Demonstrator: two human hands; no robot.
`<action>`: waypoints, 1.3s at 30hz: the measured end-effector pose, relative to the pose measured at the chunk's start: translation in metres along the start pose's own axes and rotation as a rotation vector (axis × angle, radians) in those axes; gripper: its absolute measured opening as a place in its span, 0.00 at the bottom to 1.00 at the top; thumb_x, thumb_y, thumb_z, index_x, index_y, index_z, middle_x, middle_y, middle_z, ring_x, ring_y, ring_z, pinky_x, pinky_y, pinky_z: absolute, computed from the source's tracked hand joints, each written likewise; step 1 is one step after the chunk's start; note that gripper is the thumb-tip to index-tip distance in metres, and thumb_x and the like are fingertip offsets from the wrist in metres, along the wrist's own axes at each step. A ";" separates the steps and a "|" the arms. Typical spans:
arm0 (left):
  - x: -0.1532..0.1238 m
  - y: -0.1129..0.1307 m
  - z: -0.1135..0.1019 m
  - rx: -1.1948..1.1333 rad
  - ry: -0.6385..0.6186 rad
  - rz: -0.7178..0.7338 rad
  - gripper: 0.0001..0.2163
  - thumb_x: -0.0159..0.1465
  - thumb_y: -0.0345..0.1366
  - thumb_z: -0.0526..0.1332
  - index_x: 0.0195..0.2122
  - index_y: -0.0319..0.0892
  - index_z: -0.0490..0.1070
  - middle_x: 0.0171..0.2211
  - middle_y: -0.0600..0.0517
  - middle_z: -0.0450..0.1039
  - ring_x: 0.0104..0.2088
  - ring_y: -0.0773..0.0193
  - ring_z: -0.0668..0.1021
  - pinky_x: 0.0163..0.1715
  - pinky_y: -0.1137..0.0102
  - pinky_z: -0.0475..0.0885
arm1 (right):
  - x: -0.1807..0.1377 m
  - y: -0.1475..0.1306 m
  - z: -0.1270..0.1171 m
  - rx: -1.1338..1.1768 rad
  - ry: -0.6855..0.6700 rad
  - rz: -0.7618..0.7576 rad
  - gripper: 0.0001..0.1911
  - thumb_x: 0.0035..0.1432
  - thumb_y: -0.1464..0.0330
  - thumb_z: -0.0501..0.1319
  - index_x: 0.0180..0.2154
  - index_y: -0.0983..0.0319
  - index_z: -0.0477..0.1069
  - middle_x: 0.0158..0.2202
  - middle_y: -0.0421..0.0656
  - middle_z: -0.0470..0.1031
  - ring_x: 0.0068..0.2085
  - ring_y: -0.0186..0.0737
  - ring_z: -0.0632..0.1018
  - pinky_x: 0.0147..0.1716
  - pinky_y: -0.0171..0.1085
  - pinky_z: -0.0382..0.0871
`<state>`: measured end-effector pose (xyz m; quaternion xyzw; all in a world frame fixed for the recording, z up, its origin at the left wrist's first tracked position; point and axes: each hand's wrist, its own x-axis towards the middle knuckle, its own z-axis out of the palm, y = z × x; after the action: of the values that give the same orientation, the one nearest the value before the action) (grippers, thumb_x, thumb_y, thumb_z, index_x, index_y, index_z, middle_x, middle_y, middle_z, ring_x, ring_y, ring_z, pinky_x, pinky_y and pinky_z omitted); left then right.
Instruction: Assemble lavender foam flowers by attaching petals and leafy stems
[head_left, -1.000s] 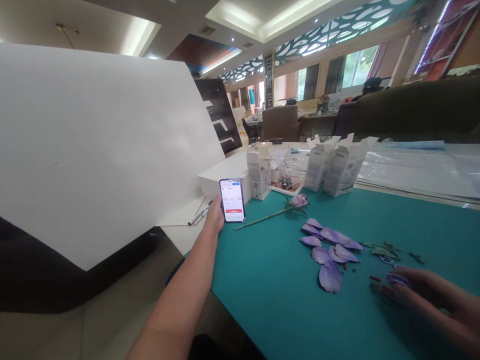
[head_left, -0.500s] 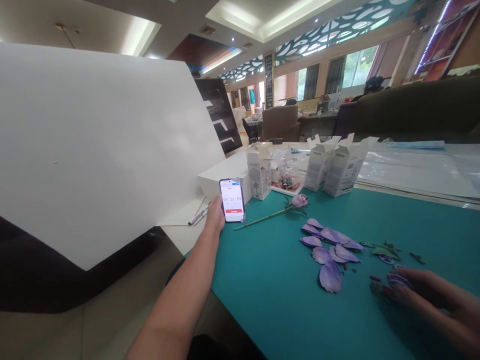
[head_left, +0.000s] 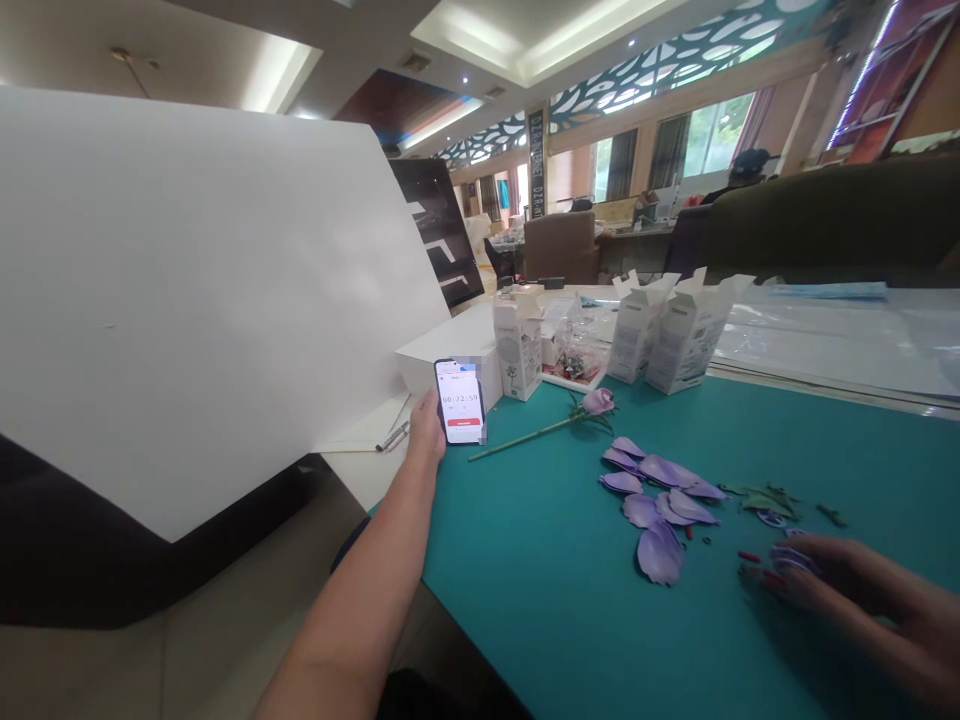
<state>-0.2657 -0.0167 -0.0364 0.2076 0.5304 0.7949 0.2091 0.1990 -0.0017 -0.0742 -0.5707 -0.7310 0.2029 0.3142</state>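
My left hand (head_left: 426,428) is closed on a smartphone (head_left: 460,405), held upright with its screen toward me; it shows a timer and a red button. At the lower right, the fingers and thumb of my right hand (head_left: 847,590) close around a small purple round piece (head_left: 793,562), largely hidden by them. Small red pieces (head_left: 748,556) lie by those fingertips. Loose purple petals (head_left: 661,552) are spread on the green mat (head_left: 525,560) left of that hand. Green leaf pieces (head_left: 765,498) lie just beyond it. A pink rose on a green stem (head_left: 598,402) lies farther back.
White open boxes (head_left: 517,345) stand at the mat's back edge. Between them sits a tray (head_left: 574,370) with bagged parts. Pens (head_left: 393,436) lie left of the phone. A large white panel (head_left: 210,300) fills the left side. Clear plastic sheets (head_left: 832,335) lie back right.
The phone and my left hand have shifted slightly to the left. My right hand stays almost in place, and the petals and rose lie as before.
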 end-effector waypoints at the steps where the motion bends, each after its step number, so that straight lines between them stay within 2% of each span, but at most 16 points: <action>1: 0.000 0.002 -0.001 0.014 0.030 0.011 0.14 0.56 0.47 0.60 0.33 0.40 0.68 0.30 0.49 0.75 0.33 0.60 0.79 0.32 0.67 0.73 | 0.001 -0.001 -0.001 0.032 -0.058 0.014 0.15 0.46 0.46 0.57 0.31 0.42 0.77 0.36 0.42 0.81 0.37 0.52 0.81 0.29 0.42 0.77; 3: 0.000 0.006 -0.005 0.040 0.106 0.054 0.13 0.57 0.47 0.58 0.32 0.41 0.68 0.30 0.51 0.74 0.32 0.63 0.77 0.30 0.71 0.70 | 0.001 -0.005 -0.004 0.086 -0.135 0.035 0.16 0.45 0.47 0.59 0.32 0.44 0.78 0.37 0.44 0.81 0.38 0.55 0.80 0.29 0.44 0.77; 7: -0.005 0.019 -0.005 0.076 0.241 0.191 0.11 0.59 0.45 0.56 0.31 0.43 0.65 0.29 0.54 0.69 0.31 0.68 0.73 0.30 0.75 0.66 | 0.001 -0.021 -0.010 0.112 -0.137 0.016 0.19 0.41 0.46 0.59 0.31 0.48 0.78 0.35 0.45 0.81 0.34 0.55 0.81 0.26 0.43 0.77; 9: -0.011 0.025 0.000 0.098 0.238 0.255 0.09 0.59 0.43 0.56 0.29 0.43 0.64 0.27 0.55 0.67 0.30 0.69 0.72 0.29 0.75 0.65 | 0.000 -0.030 -0.013 0.110 -0.161 0.001 0.20 0.40 0.47 0.60 0.31 0.50 0.78 0.34 0.43 0.82 0.34 0.53 0.81 0.26 0.41 0.77; 12: -0.028 0.030 0.017 0.141 0.144 0.321 0.09 0.60 0.42 0.56 0.27 0.43 0.65 0.25 0.56 0.65 0.28 0.68 0.70 0.28 0.75 0.63 | -0.002 -0.040 -0.016 0.094 -0.158 -0.015 0.21 0.40 0.48 0.59 0.32 0.52 0.78 0.34 0.43 0.82 0.34 0.50 0.81 0.26 0.38 0.77; 15: -0.055 0.031 0.042 0.193 -0.021 0.372 0.08 0.61 0.39 0.56 0.26 0.43 0.67 0.26 0.55 0.67 0.29 0.68 0.70 0.30 0.75 0.64 | -0.005 -0.043 -0.017 0.082 -0.114 -0.026 0.22 0.43 0.48 0.57 0.32 0.54 0.77 0.33 0.43 0.81 0.33 0.47 0.81 0.24 0.36 0.75; 19: -0.105 0.035 0.080 0.286 -0.329 0.400 0.07 0.58 0.38 0.60 0.25 0.42 0.71 0.26 0.54 0.70 0.31 0.66 0.72 0.34 0.74 0.66 | -0.007 -0.038 -0.015 0.071 -0.071 -0.069 0.22 0.46 0.49 0.57 0.34 0.56 0.77 0.32 0.45 0.81 0.31 0.46 0.80 0.22 0.35 0.73; 20: -0.120 0.036 0.089 0.316 -0.431 0.407 0.08 0.59 0.38 0.60 0.26 0.42 0.72 0.26 0.54 0.71 0.31 0.65 0.72 0.33 0.73 0.67 | -0.007 -0.036 -0.016 0.071 -0.060 -0.086 0.21 0.47 0.49 0.57 0.35 0.56 0.77 0.32 0.45 0.81 0.31 0.46 0.80 0.22 0.35 0.73; 23: -0.161 0.040 0.115 0.484 -0.828 0.556 0.09 0.62 0.37 0.57 0.29 0.40 0.73 0.30 0.52 0.73 0.34 0.64 0.73 0.38 0.71 0.68 | -0.005 -0.031 -0.018 0.069 -0.017 -0.126 0.20 0.50 0.51 0.57 0.37 0.57 0.76 0.33 0.46 0.81 0.31 0.47 0.80 0.23 0.36 0.72; 26: -0.194 0.038 0.136 0.607 -1.116 0.631 0.09 0.63 0.36 0.56 0.33 0.41 0.75 0.34 0.50 0.76 0.39 0.63 0.74 0.43 0.70 0.67 | -0.002 -0.027 -0.021 0.067 -0.020 -0.155 0.18 0.51 0.52 0.59 0.37 0.57 0.76 0.33 0.45 0.81 0.32 0.46 0.80 0.24 0.36 0.72; 28: -0.210 0.033 0.147 0.661 -1.248 0.587 0.11 0.64 0.39 0.56 0.41 0.40 0.75 0.38 0.48 0.77 0.42 0.61 0.75 0.46 0.69 0.67 | 0.000 -0.025 -0.024 0.075 -0.037 -0.179 0.18 0.51 0.52 0.60 0.37 0.57 0.75 0.33 0.44 0.81 0.32 0.46 0.80 0.25 0.36 0.73; 31: -0.225 0.024 0.159 0.678 -1.363 0.439 0.16 0.64 0.42 0.55 0.47 0.38 0.73 0.44 0.45 0.76 0.46 0.59 0.75 0.47 0.68 0.68 | 0.001 -0.024 -0.028 0.103 -0.021 -0.203 0.18 0.51 0.51 0.60 0.37 0.56 0.75 0.32 0.44 0.81 0.31 0.45 0.80 0.24 0.35 0.72; 35: -0.231 0.012 0.165 0.536 -1.356 0.204 0.16 0.64 0.40 0.54 0.46 0.39 0.74 0.45 0.47 0.76 0.46 0.61 0.75 0.48 0.69 0.68 | -0.001 -0.032 -0.029 0.207 0.024 -0.175 0.19 0.51 0.51 0.60 0.37 0.57 0.74 0.30 0.45 0.80 0.29 0.44 0.79 0.25 0.37 0.73; 39: -0.229 -0.001 0.166 0.370 -1.280 -0.033 0.16 0.62 0.38 0.56 0.46 0.35 0.74 0.41 0.45 0.77 0.40 0.60 0.77 0.45 0.68 0.70 | -0.002 -0.041 -0.023 0.403 0.047 -0.114 0.20 0.51 0.52 0.62 0.38 0.60 0.73 0.32 0.46 0.79 0.32 0.44 0.79 0.31 0.38 0.74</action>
<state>0.0148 -0.0172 -0.0044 0.6629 0.4324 0.4073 0.4557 0.1862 -0.0163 -0.0317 -0.4586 -0.6991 0.3137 0.4500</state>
